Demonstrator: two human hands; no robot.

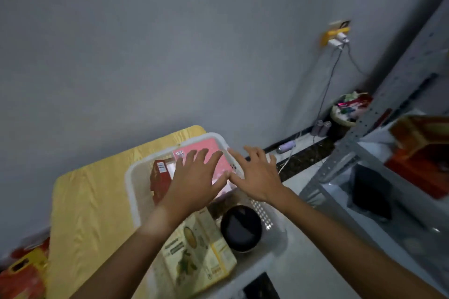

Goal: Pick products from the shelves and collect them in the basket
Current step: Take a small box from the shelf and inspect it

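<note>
My left hand (pixel 194 177) flat on pink rectangular box (pixel 206 153), fingers straight, gripping nothing. My right hand (pixel 255 177) spread wide at box's right edge, fingers relaxed. Box lies in far end of white plastic basket (pixel 136 192), beside red carton (pixel 159 177), cream-yellow printed carton (pixel 201 250), black round bowl (pixel 240 228). Basket sits on yellow wood-grain table (pixel 92 201). Grey wall (pixel 170 43) behind; grey metal shelf rack (pixel 364 165) at right.

Dim indoor scene, flat grey cast, no visible light source. Whole frame soft, slightly motion-blurred; print on boxes unreadable. Wide-angle bending toward edges, shelf (pixel 379 153) uprights slanting. Small glare patch on pink box (pixel 206 150). Faint shadows only.
</note>
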